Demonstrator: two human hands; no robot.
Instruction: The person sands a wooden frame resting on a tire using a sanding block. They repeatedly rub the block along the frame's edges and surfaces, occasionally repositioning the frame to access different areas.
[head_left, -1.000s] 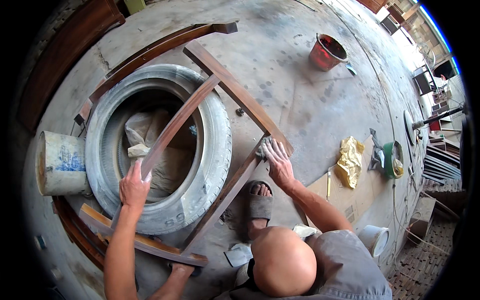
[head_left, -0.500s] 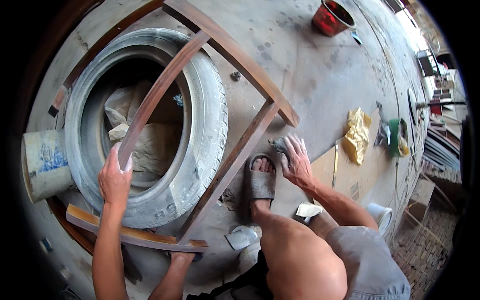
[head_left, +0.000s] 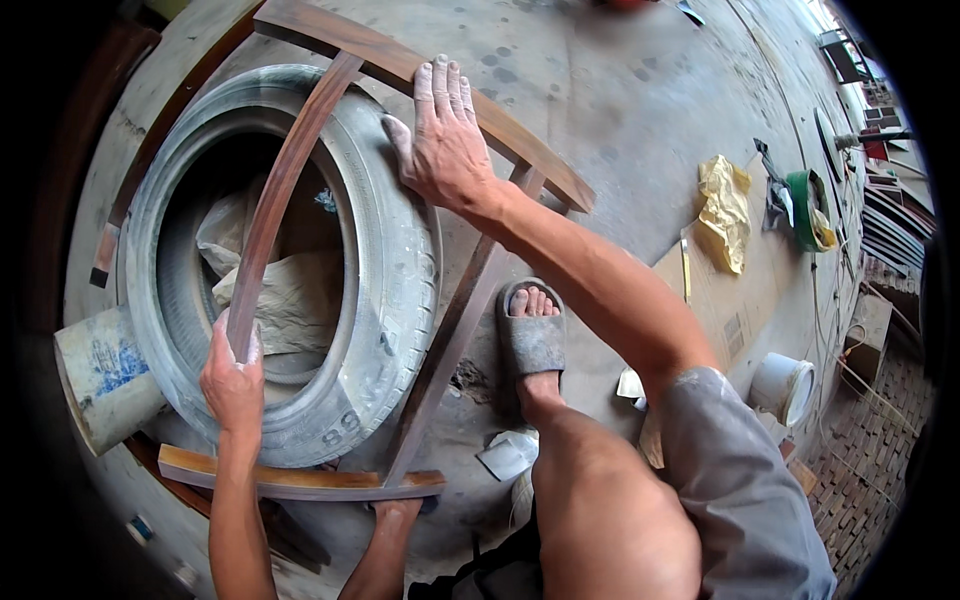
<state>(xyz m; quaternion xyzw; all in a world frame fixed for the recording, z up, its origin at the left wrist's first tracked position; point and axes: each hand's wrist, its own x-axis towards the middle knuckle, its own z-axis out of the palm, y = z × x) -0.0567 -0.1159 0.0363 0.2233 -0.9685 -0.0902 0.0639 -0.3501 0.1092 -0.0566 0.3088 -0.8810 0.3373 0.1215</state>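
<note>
Wooden frame [head_left: 470, 300] on tyre [head_left: 390, 290]; left hand [head_left: 232, 375] grips slat, right hand [head_left: 445, 140] flat, open

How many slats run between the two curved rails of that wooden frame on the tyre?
2. One curved slat crosses the tyre opening, gripped by the left hand. The other slat runs beside the tyre, near the sandalled foot. The right hand may hide part of the top rail.
</note>
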